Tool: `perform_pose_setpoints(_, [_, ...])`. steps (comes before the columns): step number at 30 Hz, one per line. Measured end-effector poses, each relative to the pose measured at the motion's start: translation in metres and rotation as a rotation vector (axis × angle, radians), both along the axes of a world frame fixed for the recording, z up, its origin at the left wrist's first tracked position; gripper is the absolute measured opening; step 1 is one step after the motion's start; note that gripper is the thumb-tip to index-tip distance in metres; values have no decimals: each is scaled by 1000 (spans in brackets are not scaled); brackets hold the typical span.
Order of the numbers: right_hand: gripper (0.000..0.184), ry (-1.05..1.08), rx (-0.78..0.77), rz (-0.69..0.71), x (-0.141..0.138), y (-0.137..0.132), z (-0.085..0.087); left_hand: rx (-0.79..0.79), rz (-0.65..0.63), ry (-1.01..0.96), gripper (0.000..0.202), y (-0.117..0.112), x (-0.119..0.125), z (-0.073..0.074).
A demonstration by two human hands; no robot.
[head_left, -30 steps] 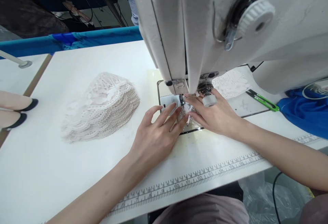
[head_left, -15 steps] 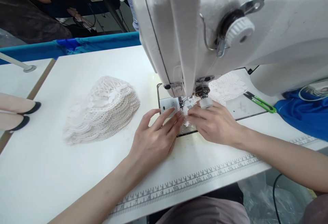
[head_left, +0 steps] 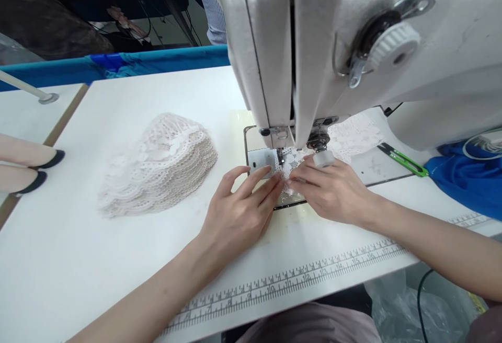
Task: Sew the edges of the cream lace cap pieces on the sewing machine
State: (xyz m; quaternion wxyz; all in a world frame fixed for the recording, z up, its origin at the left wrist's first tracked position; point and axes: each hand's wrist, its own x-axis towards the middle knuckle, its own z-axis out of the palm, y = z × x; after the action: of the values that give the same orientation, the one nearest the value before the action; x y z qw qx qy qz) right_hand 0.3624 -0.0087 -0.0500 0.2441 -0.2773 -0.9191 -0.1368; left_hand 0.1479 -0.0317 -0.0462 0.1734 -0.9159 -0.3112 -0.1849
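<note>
White lace fabric (head_left: 291, 159) lies under the presser foot (head_left: 280, 156) of a sewing machine (head_left: 270, 45). My left hand (head_left: 243, 207) rests just left of the needle, its fingers stretched out and apart, with the fingertips touching the lace and the metal plate (head_left: 257, 160). On the other side, my right hand (head_left: 333, 189) has its fingers bent and pressed together on the lace edge, close in front of the foot. Its fingertips are partly hidden. More white lace (head_left: 355, 135) spreads behind my right hand, under the machine arm.
A pile of lace pieces (head_left: 168, 168) sits to the left on the white table (head_left: 219, 290). Green thread snips (head_left: 403, 160) and blue cloth (head_left: 463, 175) lie at right. A printed ruler (head_left: 290, 283) follows the front edge. Another person (head_left: 43, 13) is beyond the blue cloth barrier (head_left: 168, 60).
The view has shifted slightly, so the machine head appears further right. Both hands keep nearly the same place at the needle, and a little more lace shows by the foot.
</note>
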Motion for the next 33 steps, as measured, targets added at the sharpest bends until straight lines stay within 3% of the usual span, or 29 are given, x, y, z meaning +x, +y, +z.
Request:
perform_pose_setpoints(20, [29, -32, -40, -20, 1, 1, 1, -7, 23, -15, 28, 3, 0, 0])
perform_pose_setpoints(33, [23, -57, 0, -21, 2, 2, 0, -55, 24, -37, 36, 3, -1, 0])
